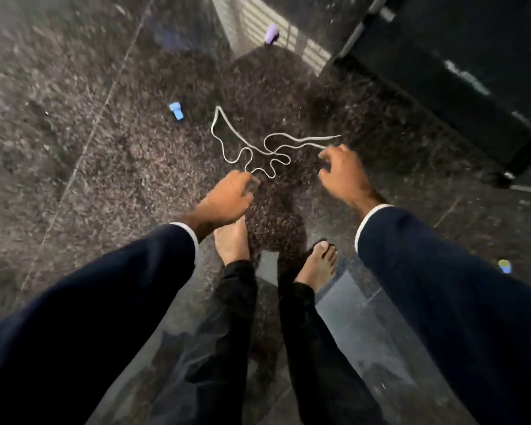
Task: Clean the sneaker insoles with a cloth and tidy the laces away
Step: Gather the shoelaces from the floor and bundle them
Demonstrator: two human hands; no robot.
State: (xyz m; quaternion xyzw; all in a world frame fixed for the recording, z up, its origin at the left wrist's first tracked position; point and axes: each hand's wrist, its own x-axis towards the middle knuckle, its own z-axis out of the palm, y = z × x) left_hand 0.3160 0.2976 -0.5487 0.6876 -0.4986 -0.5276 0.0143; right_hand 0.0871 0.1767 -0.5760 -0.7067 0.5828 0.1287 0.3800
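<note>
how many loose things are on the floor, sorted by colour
white: 1, the lace, lying in loops in front of both hands
light blue: 1, a small blue object left of the lace
purple: 1, a small purple object further back
blue and yellow: 1, a small object at the right edge
total: 4

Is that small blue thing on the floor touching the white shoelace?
Apart. The head view shows bare dark floor between the blue object and the lace's nearest loop.
</note>
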